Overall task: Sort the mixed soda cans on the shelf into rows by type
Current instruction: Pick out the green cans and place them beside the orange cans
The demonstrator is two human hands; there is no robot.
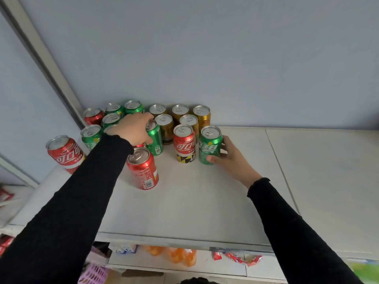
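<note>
The soda cans are found clustered at the back left of the shelf (205, 201), against the wall; sorting is judged partly done, gold cans (180, 111) being grouped at the rear right, green cans (113, 111) at the rear left, and red cans scattered among and in front of them. The left hand (133, 128) is laid over the top of a green can (154, 140) in the middle of the cluster, fingers curled round its rim; the right hand (227, 154) is clamped round a second green can (210, 146) at the cluster's right edge, thumb in front and fingers behind. That can stands just beside a red can with a yellow-and-black base (184, 144); a knock is judged likely if it is drawn leftward without being lifted. The left sleeve (98, 171) passes close over a red can at the front (142, 169); that can could be toppled by a careless withdrawal of the forearm; a further red can (64, 153) stands near the shelf's left edge and could be pushed off.
</note>
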